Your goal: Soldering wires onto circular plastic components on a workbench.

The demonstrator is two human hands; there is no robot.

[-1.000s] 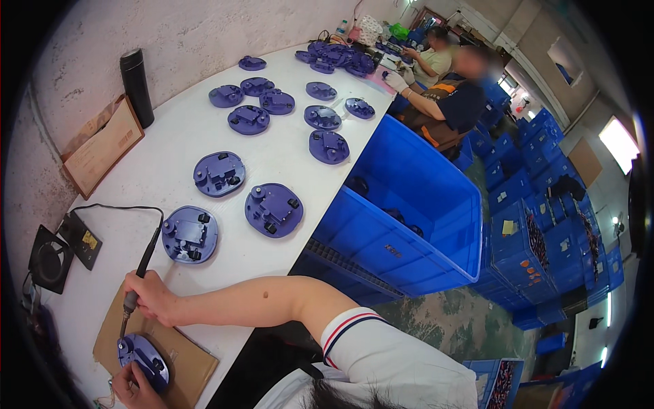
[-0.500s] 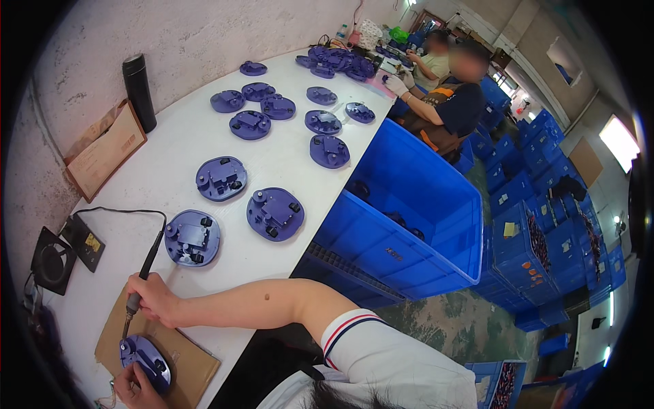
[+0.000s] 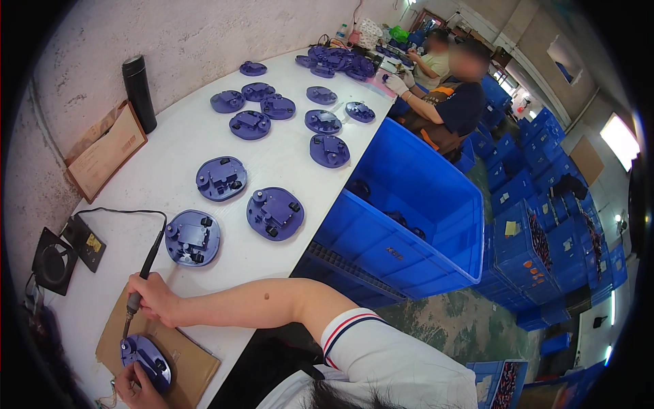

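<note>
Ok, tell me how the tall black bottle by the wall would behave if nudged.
The black bottle stands upright, tall and narrow, so a push near its top would probably tip it. Being round, it would likely roll across the white table once down. Its smooth, rigid-looking wall may be somewhat slippery; its weight cannot be told.

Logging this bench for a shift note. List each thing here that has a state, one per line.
right hand: closed on the soldering iron, tip down on the part.
left hand: fingers resting on the purple part, steadying it on cardboard.
purple parts on the table: lying flat, inner side up, untouched.
black flask: upright, capped.
blue crate: open, nearly empty.
</note>
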